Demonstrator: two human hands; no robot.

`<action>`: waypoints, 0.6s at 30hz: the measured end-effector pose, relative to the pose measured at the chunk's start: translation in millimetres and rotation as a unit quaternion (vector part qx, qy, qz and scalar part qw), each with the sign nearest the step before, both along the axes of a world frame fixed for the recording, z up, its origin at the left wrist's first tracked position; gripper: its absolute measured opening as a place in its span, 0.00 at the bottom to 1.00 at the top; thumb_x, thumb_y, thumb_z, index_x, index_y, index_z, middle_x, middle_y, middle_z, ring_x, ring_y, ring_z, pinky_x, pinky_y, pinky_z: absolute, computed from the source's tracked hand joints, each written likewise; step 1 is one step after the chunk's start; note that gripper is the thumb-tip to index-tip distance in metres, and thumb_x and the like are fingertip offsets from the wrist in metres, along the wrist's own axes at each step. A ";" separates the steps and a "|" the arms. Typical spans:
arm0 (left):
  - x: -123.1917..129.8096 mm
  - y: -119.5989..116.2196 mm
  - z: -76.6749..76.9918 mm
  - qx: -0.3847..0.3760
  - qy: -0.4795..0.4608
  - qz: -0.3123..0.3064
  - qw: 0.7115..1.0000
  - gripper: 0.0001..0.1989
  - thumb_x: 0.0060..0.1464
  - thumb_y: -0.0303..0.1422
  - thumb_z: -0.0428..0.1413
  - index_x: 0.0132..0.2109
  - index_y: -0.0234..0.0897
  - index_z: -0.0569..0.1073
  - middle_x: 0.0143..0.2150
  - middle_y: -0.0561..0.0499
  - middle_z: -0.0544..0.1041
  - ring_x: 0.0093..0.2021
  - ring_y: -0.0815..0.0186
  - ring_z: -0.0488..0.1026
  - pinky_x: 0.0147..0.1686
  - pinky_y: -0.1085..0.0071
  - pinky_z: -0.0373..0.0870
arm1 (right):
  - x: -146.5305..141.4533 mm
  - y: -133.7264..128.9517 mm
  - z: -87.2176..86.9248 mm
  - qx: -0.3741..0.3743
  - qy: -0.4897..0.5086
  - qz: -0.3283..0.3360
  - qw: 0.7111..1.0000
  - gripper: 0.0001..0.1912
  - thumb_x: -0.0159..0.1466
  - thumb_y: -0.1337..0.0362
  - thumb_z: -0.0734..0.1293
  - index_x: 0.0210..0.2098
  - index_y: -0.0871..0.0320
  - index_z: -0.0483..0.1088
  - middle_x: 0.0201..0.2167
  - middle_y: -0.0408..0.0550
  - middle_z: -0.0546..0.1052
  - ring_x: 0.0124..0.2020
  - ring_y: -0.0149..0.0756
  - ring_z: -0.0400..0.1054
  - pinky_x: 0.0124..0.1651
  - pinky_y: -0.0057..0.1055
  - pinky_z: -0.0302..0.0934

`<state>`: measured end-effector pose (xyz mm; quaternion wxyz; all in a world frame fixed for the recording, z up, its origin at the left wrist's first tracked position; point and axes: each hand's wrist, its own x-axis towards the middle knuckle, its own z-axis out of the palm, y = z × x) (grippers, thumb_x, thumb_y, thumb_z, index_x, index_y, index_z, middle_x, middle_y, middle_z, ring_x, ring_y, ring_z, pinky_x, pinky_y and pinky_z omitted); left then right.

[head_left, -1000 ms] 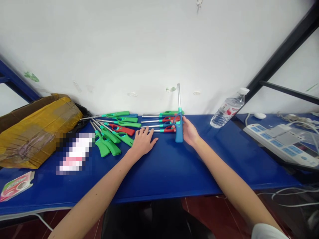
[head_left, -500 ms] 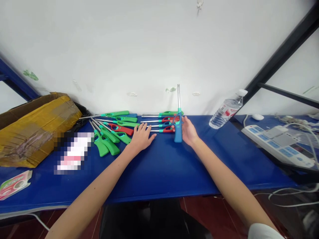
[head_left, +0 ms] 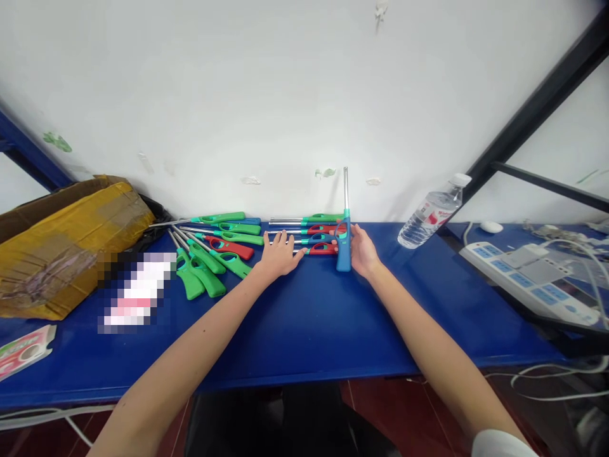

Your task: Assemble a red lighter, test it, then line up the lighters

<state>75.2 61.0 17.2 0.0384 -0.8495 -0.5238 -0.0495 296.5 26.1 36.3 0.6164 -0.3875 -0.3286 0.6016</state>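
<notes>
My right hand (head_left: 364, 251) holds a blue lighter (head_left: 344, 247) upright, its metal tip pointing up toward the wall. Beside it, several long-necked lighters lie in a row, with green, red and blue handles, such as a red one (head_left: 322, 249) at the front. My left hand (head_left: 280, 255) rests palm down with fingers spread over the metal necks at the row's left end. Further left is a fanned pile of lighters, mostly green (head_left: 207, 277), with a red one (head_left: 235, 249) among them.
A taped cardboard box (head_left: 61, 254) stands at the left on the blue table (head_left: 304, 330). A water bottle (head_left: 432, 212) and a white power strip (head_left: 528, 282) are at the right. A blurred white item and a torn packet (head_left: 26, 350) lie front left.
My left hand has shifted slightly right along the metal necks. The blue lighter in my right hand has moved a little right and stands straighter.
</notes>
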 end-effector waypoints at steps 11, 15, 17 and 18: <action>1.6 -16.0 0.9 0.025 -0.008 -0.035 0.999 0.33 0.68 0.49 0.38 0.69 0.32 0.59 0.71 0.34 0.56 0.71 0.47 0.53 0.67 0.38 0.41 | 0.3 -0.1 -1.1 0.009 -0.015 0.003 1.000 0.19 0.70 0.54 0.54 0.50 0.55 0.70 0.38 0.50 0.81 0.31 0.39 0.75 0.30 0.36 0.70; 5.7 -26.7 2.1 0.015 -0.007 -0.067 0.998 0.33 0.68 0.50 0.37 0.70 0.34 0.57 0.72 0.36 0.54 0.72 0.47 0.48 0.67 0.40 0.42 | -3.2 -1.5 0.9 0.002 -0.009 0.002 1.000 0.20 0.71 0.55 0.51 0.49 0.55 0.69 0.37 0.50 0.82 0.31 0.39 0.75 0.30 0.36 0.70; 8.0 -26.5 1.7 0.012 -0.004 -0.054 0.998 0.34 0.67 0.51 0.37 0.70 0.34 0.57 0.72 0.35 0.54 0.73 0.46 0.46 0.67 0.39 0.42 | -4.0 -1.9 1.2 0.001 -0.009 0.000 1.000 0.20 0.72 0.56 0.51 0.49 0.56 0.69 0.37 0.50 0.81 0.31 0.39 0.75 0.30 0.36 0.71; 9.1 -25.4 1.5 0.011 -0.003 -0.045 0.999 0.34 0.67 0.51 0.37 0.70 0.34 0.57 0.72 0.34 0.54 0.73 0.45 0.46 0.67 0.38 0.42 | -3.9 -1.9 1.2 0.001 -0.011 0.000 1.000 0.20 0.71 0.55 0.51 0.49 0.56 0.69 0.37 0.50 0.81 0.31 0.39 0.75 0.30 0.36 0.70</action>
